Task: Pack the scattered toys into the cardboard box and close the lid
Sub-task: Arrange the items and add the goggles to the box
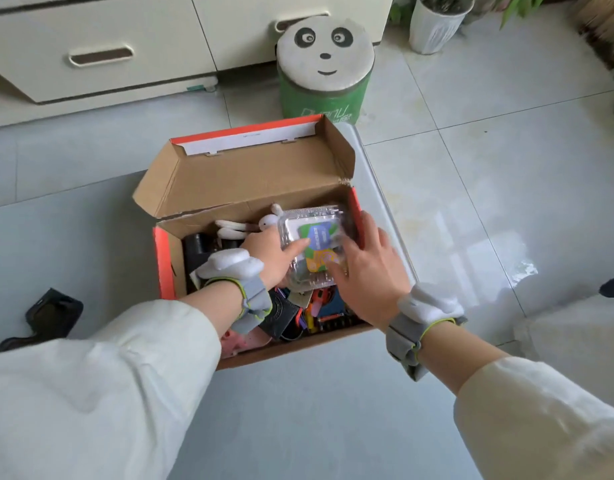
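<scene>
An orange-sided cardboard box (165, 261) stands on a grey mat, its hinged lid (243, 178) tipped back and open. Inside lie several toys: a white plush figure (250, 225), black items at the left, and colourful small pieces (316, 306) near the front. On top of them sits a clear plastic container (316, 220) with a blue-and-green label. My left hand (274, 252) holds its left side, thumb on the lid. My right hand (366, 265) lies on its right side with fingers spread over the top.
A black object (47, 315) lies on the mat to the box's left. Behind the box stands a green panda-faced stool (324, 64) before a cream drawer cabinet (101, 46). A white plant pot (437, 24) stands at the back right on shiny floor tiles.
</scene>
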`<state>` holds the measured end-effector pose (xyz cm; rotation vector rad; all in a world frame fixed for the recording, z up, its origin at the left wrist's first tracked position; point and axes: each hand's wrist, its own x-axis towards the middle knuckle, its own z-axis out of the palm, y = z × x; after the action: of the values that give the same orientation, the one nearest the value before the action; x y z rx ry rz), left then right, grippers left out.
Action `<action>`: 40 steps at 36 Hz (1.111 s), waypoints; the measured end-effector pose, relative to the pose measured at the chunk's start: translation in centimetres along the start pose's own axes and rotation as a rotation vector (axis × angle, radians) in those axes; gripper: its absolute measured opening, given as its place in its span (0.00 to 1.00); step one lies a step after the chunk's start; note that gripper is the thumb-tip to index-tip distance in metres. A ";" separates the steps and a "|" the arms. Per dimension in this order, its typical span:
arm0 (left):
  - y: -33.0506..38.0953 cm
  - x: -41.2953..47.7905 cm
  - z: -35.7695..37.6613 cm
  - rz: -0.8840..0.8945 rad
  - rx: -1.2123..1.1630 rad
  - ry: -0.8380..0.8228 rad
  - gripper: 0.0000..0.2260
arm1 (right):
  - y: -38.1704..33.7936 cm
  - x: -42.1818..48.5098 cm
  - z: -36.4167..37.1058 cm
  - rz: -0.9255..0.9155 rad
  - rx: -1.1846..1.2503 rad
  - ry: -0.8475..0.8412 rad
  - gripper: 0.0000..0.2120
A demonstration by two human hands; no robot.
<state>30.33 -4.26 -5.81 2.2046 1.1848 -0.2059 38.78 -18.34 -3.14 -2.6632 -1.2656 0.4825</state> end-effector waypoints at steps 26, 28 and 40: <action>-1.6 -2.6 -1.5 0.349 0.505 0.271 0.53 | 1.5 3.0 1.6 -0.206 -0.399 0.040 0.33; -1.8 -2.4 -1.3 0.409 0.546 0.276 0.51 | 1.5 2.9 1.6 -0.208 -0.362 0.042 0.34; -0.7 -0.9 0.6 0.398 0.731 0.239 0.45 | 2.5 3.0 0.8 -0.221 -0.011 0.072 0.33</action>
<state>29.31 -4.90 -6.22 3.1274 0.8272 -0.2379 42.15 -17.61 -5.20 -2.4838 -1.5202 0.3461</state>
